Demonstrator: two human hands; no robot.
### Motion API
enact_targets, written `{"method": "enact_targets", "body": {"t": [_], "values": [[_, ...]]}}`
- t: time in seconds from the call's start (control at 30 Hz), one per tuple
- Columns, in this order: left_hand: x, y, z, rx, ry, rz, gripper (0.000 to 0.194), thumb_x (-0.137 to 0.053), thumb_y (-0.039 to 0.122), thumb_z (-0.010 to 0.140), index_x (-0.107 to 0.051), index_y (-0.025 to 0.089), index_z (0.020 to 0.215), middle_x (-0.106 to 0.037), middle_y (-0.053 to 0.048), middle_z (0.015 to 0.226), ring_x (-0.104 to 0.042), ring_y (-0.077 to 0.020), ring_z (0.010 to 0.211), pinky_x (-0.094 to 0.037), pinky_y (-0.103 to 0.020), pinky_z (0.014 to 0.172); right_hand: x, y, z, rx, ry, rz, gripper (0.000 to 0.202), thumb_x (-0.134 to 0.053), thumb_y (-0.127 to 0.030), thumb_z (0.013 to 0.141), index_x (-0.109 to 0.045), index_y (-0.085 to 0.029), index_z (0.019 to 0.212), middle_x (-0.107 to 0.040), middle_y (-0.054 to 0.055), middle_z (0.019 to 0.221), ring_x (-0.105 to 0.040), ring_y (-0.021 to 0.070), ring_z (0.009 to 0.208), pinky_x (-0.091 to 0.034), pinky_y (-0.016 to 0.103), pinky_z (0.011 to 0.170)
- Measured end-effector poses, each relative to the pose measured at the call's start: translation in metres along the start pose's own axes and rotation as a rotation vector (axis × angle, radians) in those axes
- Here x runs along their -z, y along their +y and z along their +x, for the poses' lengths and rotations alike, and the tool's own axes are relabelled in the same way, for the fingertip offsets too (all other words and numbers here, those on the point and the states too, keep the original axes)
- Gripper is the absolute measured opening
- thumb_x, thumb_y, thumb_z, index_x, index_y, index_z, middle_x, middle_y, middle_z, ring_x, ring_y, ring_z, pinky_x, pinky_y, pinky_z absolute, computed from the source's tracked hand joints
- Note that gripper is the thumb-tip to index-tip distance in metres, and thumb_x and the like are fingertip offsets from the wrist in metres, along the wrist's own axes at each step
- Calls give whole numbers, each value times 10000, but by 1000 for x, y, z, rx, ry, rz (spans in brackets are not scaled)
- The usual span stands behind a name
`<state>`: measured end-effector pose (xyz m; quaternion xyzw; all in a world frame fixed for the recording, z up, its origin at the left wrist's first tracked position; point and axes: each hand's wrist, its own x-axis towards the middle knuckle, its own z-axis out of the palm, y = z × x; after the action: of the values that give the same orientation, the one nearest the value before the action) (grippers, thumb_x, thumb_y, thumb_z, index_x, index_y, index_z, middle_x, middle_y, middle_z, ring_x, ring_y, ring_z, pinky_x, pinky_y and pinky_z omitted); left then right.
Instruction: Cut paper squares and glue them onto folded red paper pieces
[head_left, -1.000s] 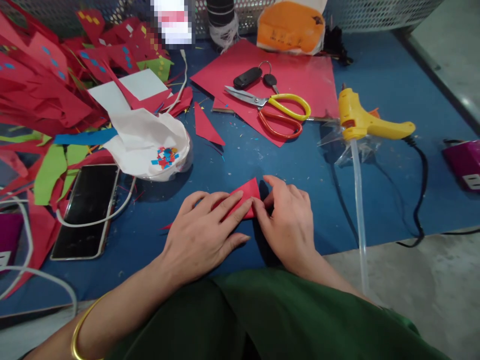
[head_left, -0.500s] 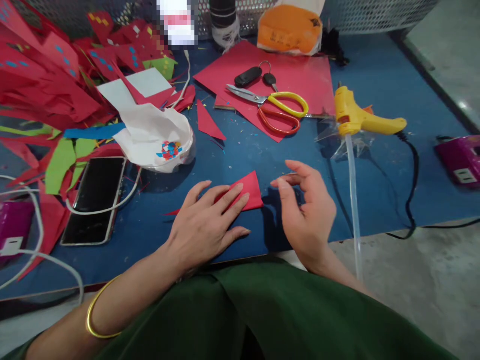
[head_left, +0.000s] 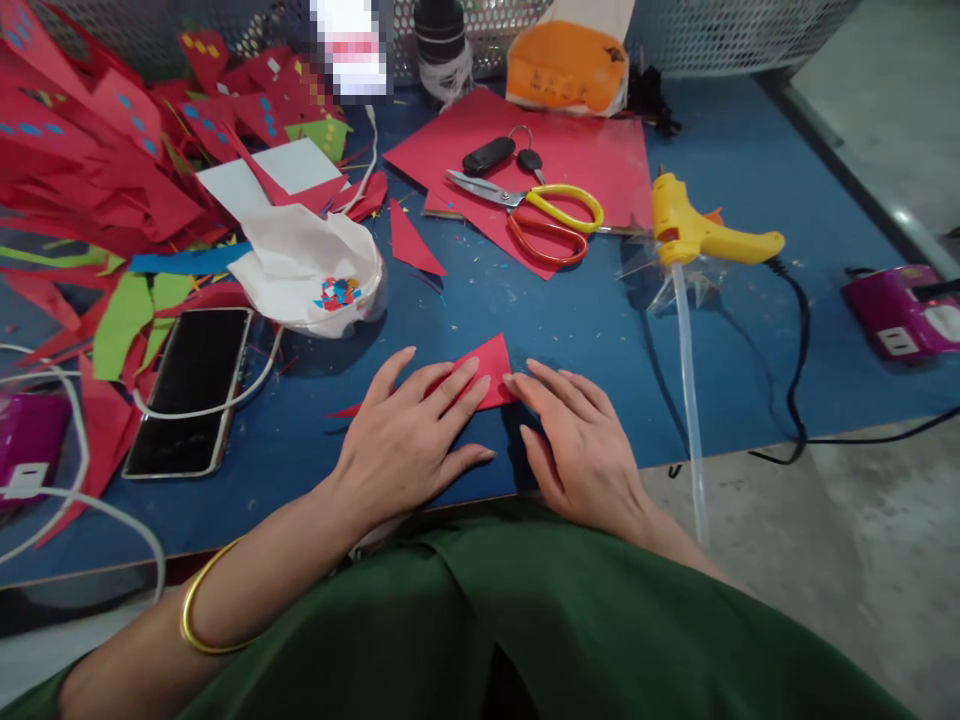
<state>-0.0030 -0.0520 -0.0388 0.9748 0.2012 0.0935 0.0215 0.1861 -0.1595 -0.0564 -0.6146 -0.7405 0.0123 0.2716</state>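
A folded piece of red paper (head_left: 495, 372) lies on the blue table (head_left: 480, 305) near its front edge. My left hand (head_left: 416, 435) rests flat over its left part, fingers spread, and a thin red tip sticks out at the left of the hand. At the paper's right corner, my right hand (head_left: 577, 440) touches it with the index fingertip, its other fingers stretched out. A narrow red paper scrap (head_left: 411, 242) lies farther back. The underside of the paper and what is beneath my left palm are hidden.
Scissors (head_left: 525, 205) and keys (head_left: 529, 162) lie on red sheets (head_left: 615, 170). A yellow glue gun (head_left: 679, 230) is at the right. On the left are a phone (head_left: 191, 390), a white-lined bowl (head_left: 315, 275) with paper bits, cables and a pile of red cutouts (head_left: 112, 160).
My right hand has moved left and down, its fingers straightening, and now touches the paper's right corner. My left hand stays on the paper. The view has shifted slightly.
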Motion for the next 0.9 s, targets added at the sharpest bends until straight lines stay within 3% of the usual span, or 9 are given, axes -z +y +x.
{"method": "enact_targets", "body": {"t": [0.5,0.67,0.9], "values": [[-1,1,-1,-26,0,44,547,-468,531,965,-544,158,1358,-614,-122,1381,-591,-326,1193,-179,-646,1166,-3,-6,-5,139,-65,-205,461,-424,-241,981,-536,44,1326,-626,177,1356,-499,291,1344,-359,455,1126],[-2,12,-5,-34,29,121,656,-441,549,967,-533,46,1377,-566,-182,1420,-552,-372,1252,-195,-638,1167,-8,-6,-6,194,-80,-227,471,-412,-238,987,-531,78,1316,-621,210,1350,-549,300,1293,-379,459,1107],[-5,26,-14,-25,42,99,634,-419,505,990,-523,24,1390,-548,-186,1433,-514,-348,1320,-232,-589,1178,-7,-6,-7,203,-70,-248,465,-423,-238,983,-540,71,1311,-631,199,1339,-542,326,1289,-357,512,1115]]}}
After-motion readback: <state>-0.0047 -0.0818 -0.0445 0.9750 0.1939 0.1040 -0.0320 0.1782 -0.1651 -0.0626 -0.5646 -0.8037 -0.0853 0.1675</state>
